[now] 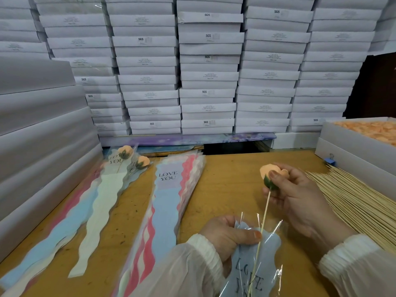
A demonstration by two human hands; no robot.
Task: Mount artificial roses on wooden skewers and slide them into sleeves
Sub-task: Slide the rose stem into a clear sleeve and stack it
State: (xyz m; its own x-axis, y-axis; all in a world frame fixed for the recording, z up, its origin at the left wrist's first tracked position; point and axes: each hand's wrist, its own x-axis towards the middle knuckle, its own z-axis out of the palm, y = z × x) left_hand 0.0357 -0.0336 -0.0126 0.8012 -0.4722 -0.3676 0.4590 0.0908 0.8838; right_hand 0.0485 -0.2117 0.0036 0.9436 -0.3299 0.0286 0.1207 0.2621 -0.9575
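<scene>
My right hand (297, 196) pinches a peach artificial rose (267, 170) by its head and green base; the rose sits on a thin wooden skewer (264, 213). The skewer's lower part runs down inside a clear sleeve with a pale blue "LOVE YOU" card (255, 266). My left hand (229, 234) grips the top edge of that sleeve with thumb on the card. A stack of empty sleeves (169, 189) lies at centre. Two sleeved roses (132, 159) lie on more sleeves at the left.
A large pile of wooden skewers (351, 202) lies at the right on the wooden table (227, 185). An open white box of peach rose heads (368, 129) stands behind it, with a blue binder clip (330, 160). White boxes (207, 67) are stacked at the back and left.
</scene>
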